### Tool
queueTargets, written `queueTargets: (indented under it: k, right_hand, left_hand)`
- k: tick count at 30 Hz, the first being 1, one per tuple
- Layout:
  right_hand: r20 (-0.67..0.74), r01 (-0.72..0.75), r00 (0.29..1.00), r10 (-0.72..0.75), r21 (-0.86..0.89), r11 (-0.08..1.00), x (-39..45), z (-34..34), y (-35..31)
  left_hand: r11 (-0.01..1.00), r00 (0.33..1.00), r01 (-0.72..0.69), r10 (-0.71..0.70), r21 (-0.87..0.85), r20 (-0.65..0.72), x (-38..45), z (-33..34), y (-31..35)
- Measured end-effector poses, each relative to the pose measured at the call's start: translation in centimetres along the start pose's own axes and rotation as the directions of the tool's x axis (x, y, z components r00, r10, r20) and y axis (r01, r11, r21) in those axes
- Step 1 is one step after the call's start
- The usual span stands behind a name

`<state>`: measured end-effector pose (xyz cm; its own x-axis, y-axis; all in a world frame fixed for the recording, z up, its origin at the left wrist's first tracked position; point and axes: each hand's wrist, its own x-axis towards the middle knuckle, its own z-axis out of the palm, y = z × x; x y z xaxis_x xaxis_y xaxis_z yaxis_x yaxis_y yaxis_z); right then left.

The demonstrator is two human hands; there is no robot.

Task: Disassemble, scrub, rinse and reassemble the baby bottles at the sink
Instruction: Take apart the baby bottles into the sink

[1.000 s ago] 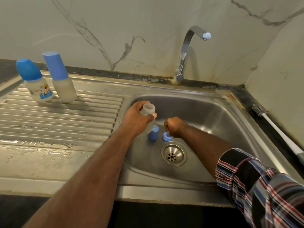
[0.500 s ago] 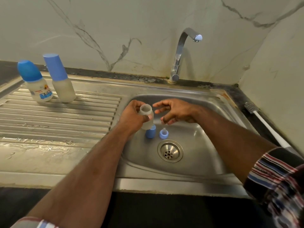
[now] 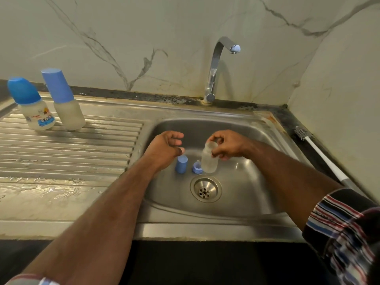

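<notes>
Bottle body (image 3: 209,159) just passed from left hand (image 3: 164,150), now loose-fingered and holding nothing, to right hand (image 3: 228,146), whose grip pinches its neck above the blue cap (image 3: 181,164) and collar (image 3: 197,167) in the sink (image 3: 242,194): disassembly done, probably scrub next.

A chrome tap (image 3: 213,75) stands behind the basin against a veined marble wall (image 3: 144,38).

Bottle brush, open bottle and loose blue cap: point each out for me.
bottle brush (image 3: 317,151): head view, on its white handle along the right counter edge.
open bottle (image 3: 209,161): head view, on its clear body, below the right hand's fingers.
loose blue cap (image 3: 181,164): head view, on its side wall, standing in the basin.
</notes>
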<state>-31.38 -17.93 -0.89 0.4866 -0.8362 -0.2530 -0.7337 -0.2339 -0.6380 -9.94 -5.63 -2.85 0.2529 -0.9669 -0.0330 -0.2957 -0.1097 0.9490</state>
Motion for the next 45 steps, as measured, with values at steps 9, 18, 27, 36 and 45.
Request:
queueTargets:
  k: [9, 18, 27, 36, 45]
  right_hand:
    - [-0.124, -0.161, 0.986, 0.114, -0.488, 0.858, 1.4, 0.8, 3.9]
    - [-0.120, -0.155, 0.987, 0.107, -0.533, 0.832, 2.3, 1.7, 3.7]
    - [-0.094, -0.153, 0.988, 0.121, -0.583, 0.798, 1.8, 1.3, 3.1]
    - [-0.181, -0.129, 0.983, 0.005, -0.680, 0.722, 0.5, 2.3, -0.7]
    - [-0.124, 0.124, 0.961, -0.248, -0.609, 0.783, -1.1, 7.6, -11.4]
  left_hand:
    - [0.992, 1.000, -0.013, 0.016, 0.124, -0.024, -0.2, 0.2, 0.1]
    - [0.987, 0.999, -0.017, 0.022, 0.163, -0.030, -0.2, 0.1, 0.2]
    - [0.984, 0.999, -0.016, 0.024, 0.177, -0.043, -0.1, 0.0, 0.2]
    - [0.965, 0.991, -0.067, 0.093, 0.253, -0.094, 0.1, 0.0, 0.1]
    - [0.990, 0.920, -0.023, 0.077, 0.142, -0.385, -2.3, -4.7, 2.2]
